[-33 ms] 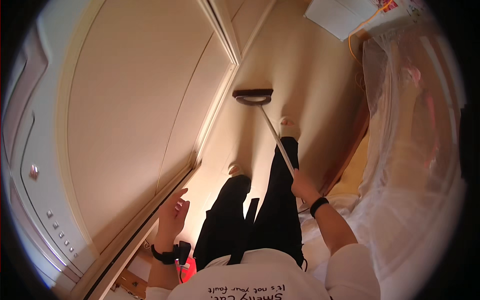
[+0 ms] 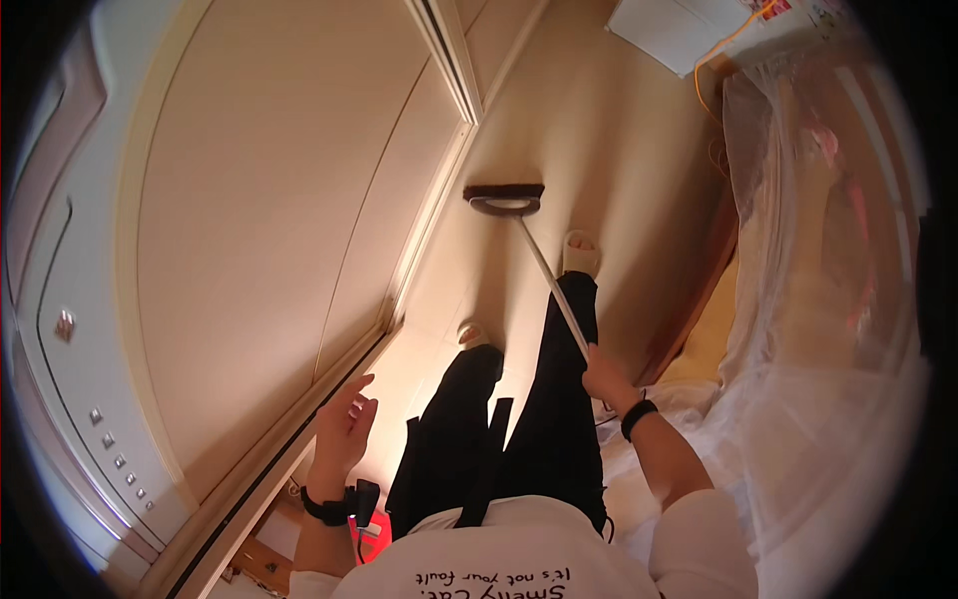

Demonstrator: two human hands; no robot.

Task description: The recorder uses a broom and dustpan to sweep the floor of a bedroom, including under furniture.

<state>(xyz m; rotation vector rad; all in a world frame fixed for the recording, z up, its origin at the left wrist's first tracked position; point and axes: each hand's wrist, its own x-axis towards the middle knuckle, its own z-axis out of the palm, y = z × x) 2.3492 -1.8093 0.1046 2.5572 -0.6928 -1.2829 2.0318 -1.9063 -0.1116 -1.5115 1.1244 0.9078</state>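
My right hand (image 2: 610, 379) is wrapped round the pale handle of a broom (image 2: 505, 194), in front of my right thigh. The handle slopes up and left to a dark, wide head that rests on the floor ahead of my feet. The far end of the handle is hidden by my hand and arm. My left hand (image 2: 346, 431) hangs in the air beside the door track, fingers loosely bent and apart, holding nothing. Each wrist has a black band, and the left one carries a small black device (image 2: 365, 502).
A large beige panel door (image 2: 269, 200) with a floor track (image 2: 289, 464) runs along the left. White netting (image 2: 798, 329) drapes over a bed at right. A white box (image 2: 659, 35) and an orange cord (image 2: 701, 88) are at far right. My slippered feet (image 2: 580, 253) stand apart on the floor.
The broom head has shifted very slightly toward me, and my right hand has dropped a touch with the handle. The left hand stays almost where it was.
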